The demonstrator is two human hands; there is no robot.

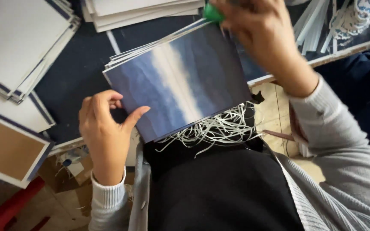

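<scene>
Paper shreds (219, 128) underlie blue sheets (180, 81) between left grip (105, 128) and right grip (262, 30).

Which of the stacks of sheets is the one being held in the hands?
The blue stack in the middle, tilted up over the lap: the left hand grips its lower corner. The white stacks at top left and top centre lie flat, untouched.

A dark blue table top (80, 70) is seen across the upper part of the frame, edged by a pale wooden rim at the right. Stacks of white boards with blue edges (20, 40) are laid on it at the upper left, and a further stack of white sheets (138, 10) is set at the top centre. A brown-faced board (9, 149) is placed at the left edge. White paper strips (317, 23) are scattered at the upper right.
</scene>
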